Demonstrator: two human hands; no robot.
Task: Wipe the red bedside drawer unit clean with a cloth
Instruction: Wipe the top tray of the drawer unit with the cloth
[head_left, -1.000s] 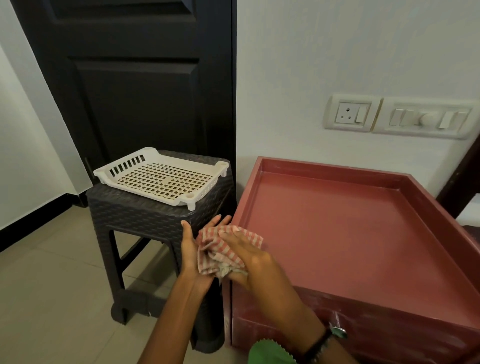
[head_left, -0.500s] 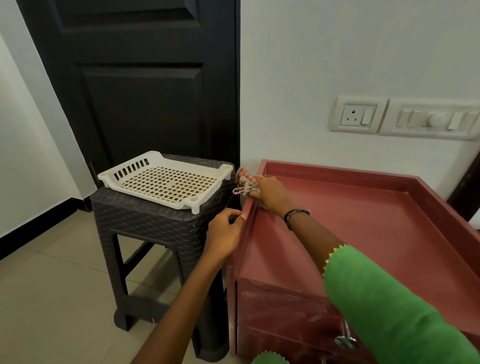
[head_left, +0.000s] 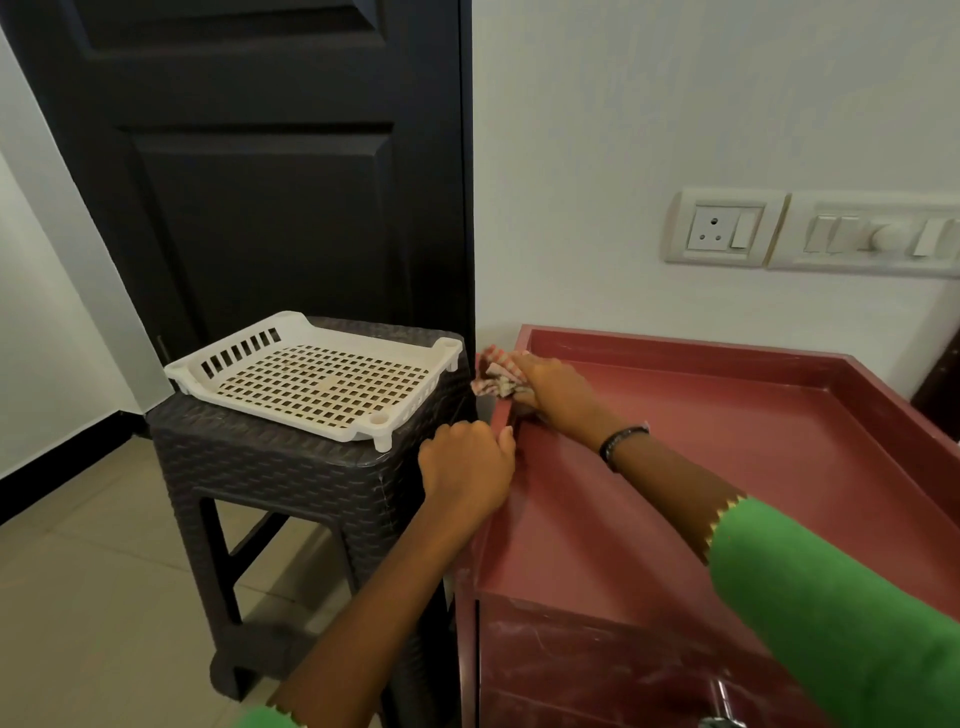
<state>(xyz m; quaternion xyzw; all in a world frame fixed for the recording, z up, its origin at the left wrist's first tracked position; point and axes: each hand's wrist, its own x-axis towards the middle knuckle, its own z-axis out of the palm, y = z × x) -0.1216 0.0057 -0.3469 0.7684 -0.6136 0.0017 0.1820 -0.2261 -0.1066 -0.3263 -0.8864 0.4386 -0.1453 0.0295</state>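
The red bedside drawer unit (head_left: 727, 467) fills the right half of the view, its top framed by a raised rim. My right hand (head_left: 556, 392) presses a bunched pink-and-white striped cloth (head_left: 496, 376) against the left rim near the back corner. My left hand (head_left: 467, 467) grips the same left rim closer to me, thumb inside the rim and fingers outside. A metal drawer knob (head_left: 724, 701) shows on the front at the bottom edge.
A dark woven plastic stool (head_left: 291, 467) stands right against the unit's left side, with a white perforated tray (head_left: 317, 382) on top. A black door (head_left: 270, 182) is behind it. A wall socket and switch plate (head_left: 810, 231) sit above the unit. Tiled floor lies at left.
A second ago both hands held the cloth at the front left corner. My right hand carried it to the back of the left rim; my left hand took hold of the rim.
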